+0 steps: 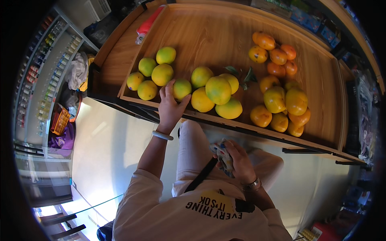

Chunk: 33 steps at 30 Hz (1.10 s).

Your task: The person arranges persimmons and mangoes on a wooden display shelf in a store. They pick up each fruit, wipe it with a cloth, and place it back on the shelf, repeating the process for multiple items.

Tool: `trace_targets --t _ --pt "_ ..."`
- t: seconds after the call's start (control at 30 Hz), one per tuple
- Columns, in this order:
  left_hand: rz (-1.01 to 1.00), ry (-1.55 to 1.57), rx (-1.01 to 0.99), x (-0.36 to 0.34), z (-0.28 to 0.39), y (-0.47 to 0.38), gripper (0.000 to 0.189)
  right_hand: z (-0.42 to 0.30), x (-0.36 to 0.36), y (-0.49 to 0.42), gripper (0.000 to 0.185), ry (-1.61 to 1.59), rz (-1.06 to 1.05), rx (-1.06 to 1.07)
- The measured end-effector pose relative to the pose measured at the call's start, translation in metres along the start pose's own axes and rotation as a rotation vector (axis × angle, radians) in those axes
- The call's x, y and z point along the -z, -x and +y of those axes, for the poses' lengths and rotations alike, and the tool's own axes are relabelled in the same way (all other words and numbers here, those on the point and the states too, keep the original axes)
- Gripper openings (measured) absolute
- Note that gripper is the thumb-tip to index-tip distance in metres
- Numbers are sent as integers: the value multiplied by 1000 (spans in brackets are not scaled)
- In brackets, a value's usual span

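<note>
My left hand [171, 106] reaches over the front rim of a wooden display tray [199, 33]. Its thumb and fingers are around a green-yellow citrus fruit [182, 89], which rests on the tray floor. Left of that hand sit several similar citrus fruits [162, 74]. To its right is a heaped group of larger yellow-green citrus fruits [218, 90]. In front of my lap, below the tray's edge, my right hand [241, 164] grips a crumpled, multicoloured cloth [223, 155]. The palm side of the right hand is hidden.
Orange persimmons [278, 56] and yellow-orange persimmons [274, 99] occupy the tray's right side. Green leaves [249, 75] lie mid-tray. A red bottle [149, 25] lies by the left divider. Bottle-filled shelves [49, 78] stand at far left, near an orange basket [61, 121] and a purple bag [64, 138].
</note>
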<state>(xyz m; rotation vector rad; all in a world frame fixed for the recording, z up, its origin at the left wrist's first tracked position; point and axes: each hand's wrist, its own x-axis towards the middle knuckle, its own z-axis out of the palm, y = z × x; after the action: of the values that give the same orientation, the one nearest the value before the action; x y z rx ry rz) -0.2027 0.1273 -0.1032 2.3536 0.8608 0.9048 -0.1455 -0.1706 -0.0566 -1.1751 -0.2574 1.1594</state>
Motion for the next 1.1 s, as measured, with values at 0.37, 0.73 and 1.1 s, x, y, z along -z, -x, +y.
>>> trace_targets --t 0.37,0.73,1.1 --pt "27 71 -38 -2 -6 -10 72 -1 6 -6 37 -10 -56 -53" --pt "-95 -17 20 -2 -9 -11 68 4 9 -9 36 -37 -28 -83" --pt "-184 85 90 6 -19 -11 68 10 9 -10 37 -1 -12 -78"
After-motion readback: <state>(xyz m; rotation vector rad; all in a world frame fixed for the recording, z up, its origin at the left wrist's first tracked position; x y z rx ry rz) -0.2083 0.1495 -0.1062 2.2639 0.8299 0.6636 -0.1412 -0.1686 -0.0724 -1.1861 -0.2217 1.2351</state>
